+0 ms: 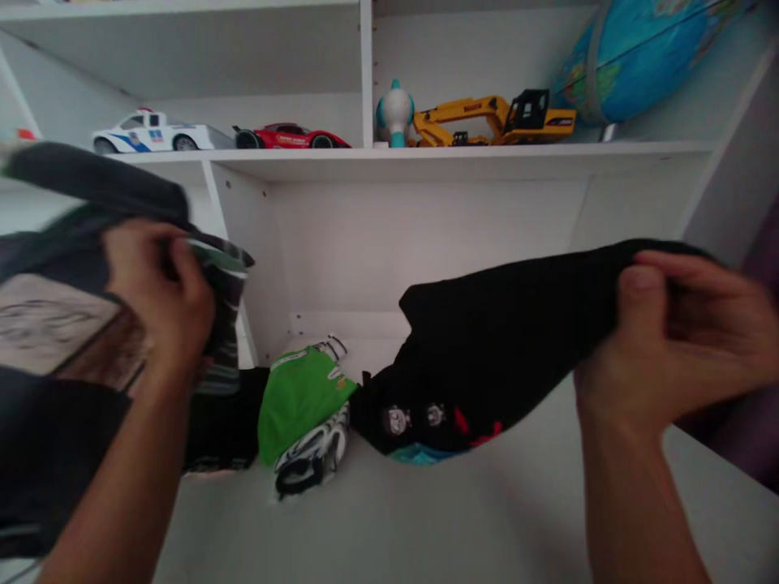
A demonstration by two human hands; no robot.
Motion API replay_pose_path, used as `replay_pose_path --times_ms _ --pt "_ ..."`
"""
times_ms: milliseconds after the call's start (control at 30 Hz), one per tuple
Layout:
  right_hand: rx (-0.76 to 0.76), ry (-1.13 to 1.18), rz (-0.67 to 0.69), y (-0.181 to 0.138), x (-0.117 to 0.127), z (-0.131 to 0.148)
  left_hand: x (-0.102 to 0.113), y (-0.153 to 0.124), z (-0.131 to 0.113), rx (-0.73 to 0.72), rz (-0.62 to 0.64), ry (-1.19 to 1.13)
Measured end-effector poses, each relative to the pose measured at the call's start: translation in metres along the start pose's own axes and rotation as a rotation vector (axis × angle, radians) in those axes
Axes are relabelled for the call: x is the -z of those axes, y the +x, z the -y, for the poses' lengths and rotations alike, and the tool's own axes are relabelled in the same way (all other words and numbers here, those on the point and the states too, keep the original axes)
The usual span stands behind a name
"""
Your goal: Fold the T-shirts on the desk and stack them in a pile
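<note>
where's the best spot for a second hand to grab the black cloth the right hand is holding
Probably the upper-left corner of the black cloth, pinched from above and the left: it juts out free with nothing over it, while the right hand grips the right end and the lower printed part sags.

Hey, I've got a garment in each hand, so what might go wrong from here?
The black garment, pinched near one end by your right hand, might slip. Its lower part looks close to the green garment and might drag it. If lifted, the grey garment in your left hand might brush the white toy car above.
</note>
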State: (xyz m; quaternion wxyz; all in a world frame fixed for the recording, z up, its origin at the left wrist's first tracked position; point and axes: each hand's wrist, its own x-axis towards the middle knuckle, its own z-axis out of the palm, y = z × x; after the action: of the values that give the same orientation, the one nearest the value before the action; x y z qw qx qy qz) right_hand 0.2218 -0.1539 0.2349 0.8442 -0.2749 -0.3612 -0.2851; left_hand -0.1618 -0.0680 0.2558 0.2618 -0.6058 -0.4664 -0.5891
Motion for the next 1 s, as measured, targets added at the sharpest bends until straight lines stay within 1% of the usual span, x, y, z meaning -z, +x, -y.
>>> replay_pose_path --times_ms 33,67,100,167,200,233,267,300,333,367,433,500,567,633,700,767,800,833,900,967,1000 --pt "0.058 -0.019 -0.02 0.011 -0.001 0.0 -0.017 -0.008 -0.006 -0.029 -0.024 0.001" --pt "0.087 -0.043 -0.002 0.019 -0.002 0.0 -0.035 -0.02 -0.009 -0.056 0.042 -0.02" --pt "0.09 -0.067 0.04 0.024 -0.002 0.0 -0.053 -0.036 -0.011 -0.085 0.236 -0.067" --pt "0.046 -0.105 0.142 0.024 -0.002 0.002 -0.085 -0.077 -0.011 -0.111 0.697 -0.119" --pt "0.014 -0.113 0.189 0.019 -0.001 0.003 -0.097 -0.099 -0.01 -0.11 0.925 -0.104" --pt "-0.018 -0.115 0.236 0.012 -0.001 0.003 -0.107 -0.121 -0.01 -0.093 1.127 -0.042" --pt "-0.051 -0.112 0.283 0.005 0.0 0.002 -0.114 -0.141 -0.009 -0.067 1.291 0.062" --pt "-0.085 -0.104 0.33 -0.003 0.002 0.0 -0.118 -0.158 -0.009 -0.052 1.404 0.158" --pt "-0.121 -0.093 0.378 -0.01 0.004 -0.004 -0.12 -0.171 -0.01 -0.048 1.471 0.246" --pt "-0.155 -0.085 0.427 -0.015 0.006 -0.008 -0.12 -0.18 -0.01 -0.058 1.488 0.311" --pt "-0.201 -0.089 0.51 -0.02 0.012 -0.017 -0.117 -0.188 -0.01 -0.108 1.417 0.372" --pt "-0.211 -0.116 0.55 -0.02 0.017 -0.025 -0.112 -0.184 -0.006 -0.157 1.307 0.39" --pt "-0.199 -0.137 0.55 -0.016 0.02 -0.031 -0.103 -0.173 0.003 -0.176 1.208 0.417" --pt "-0.186 -0.145 0.549 -0.011 0.023 -0.035 -0.092 -0.157 0.02 -0.154 1.1 0.463" --pt "-0.174 -0.151 0.554 -0.008 0.024 -0.036 -0.08 -0.141 0.041 -0.115 0.964 0.519" --pt "-0.17 -0.161 0.562 -0.007 0.025 -0.037 -0.068 -0.13 0.065 -0.072 0.872 0.576" --pt "-0.171 -0.165 0.563 -0.007 0.025 -0.037 -0.063 -0.127 0.076 -0.048 0.862 0.61" --pt "-0.173 -0.167 0.564 -0.008 0.025 -0.037 -0.06 -0.126 0.085 -0.031 0.879 0.64" --pt "-0.189 -0.163 0.581 -0.008 0.024 -0.038 -0.058 -0.129 0.097 -0.034 0.963 0.672" --pt "-0.209 -0.138 0.618 -0.007 0.023 -0.041 -0.06 -0.133 0.097 -0.06 1.03 0.672" --pt "-0.211 -0.129 0.646 -0.006 0.022 -0.042 -0.061 -0.134 0.092 -0.057 1.043 0.672"
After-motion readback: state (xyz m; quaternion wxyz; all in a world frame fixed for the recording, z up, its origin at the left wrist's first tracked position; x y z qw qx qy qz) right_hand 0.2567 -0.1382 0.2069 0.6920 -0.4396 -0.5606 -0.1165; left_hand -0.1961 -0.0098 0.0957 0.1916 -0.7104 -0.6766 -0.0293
